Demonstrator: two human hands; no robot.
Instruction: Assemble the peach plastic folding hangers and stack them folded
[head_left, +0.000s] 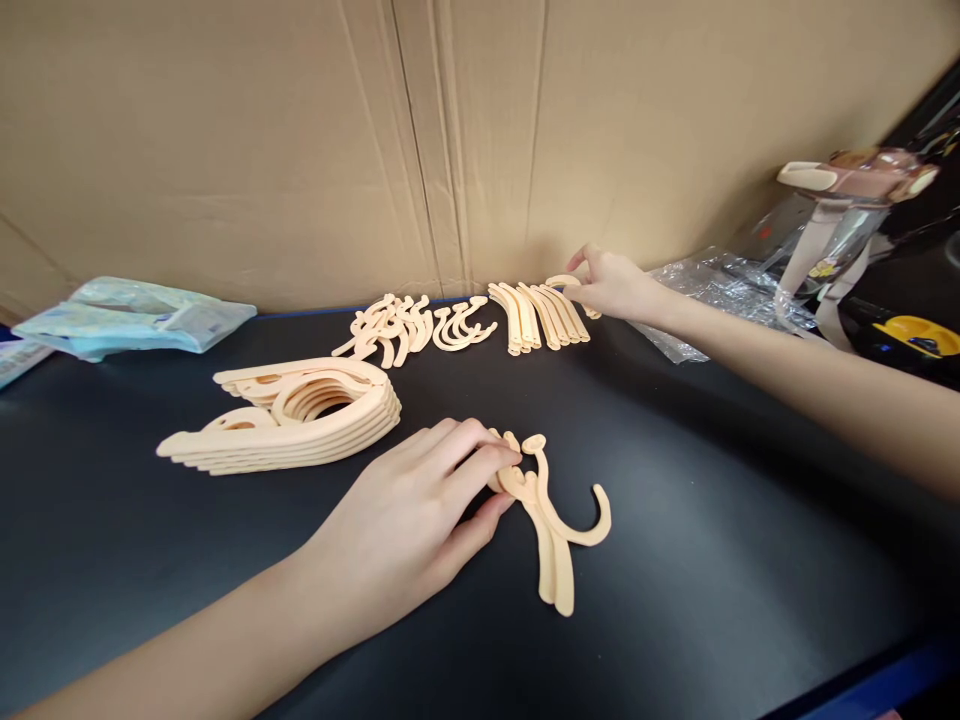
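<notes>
My left hand rests low over the table, fingers pinched on peach plastic folding hanger parts. Two narrow arms stick out from under its fingertips toward me. A loose-looking hanger hook lies against them, curling to the right; whether it is joined on cannot be told. At the back, my right hand has thumb and fingers closed around a curved hanger arm at the right end of a row of similar arms. Part of that piece is hidden by the fingers.
Left of centre is a stack of folded hangers. Behind it lie jumbled hanger pieces and several hooks. A pale blue packet is far left. Clear plastic wrap and a strapped bottle stand right. Cardboard walls the back.
</notes>
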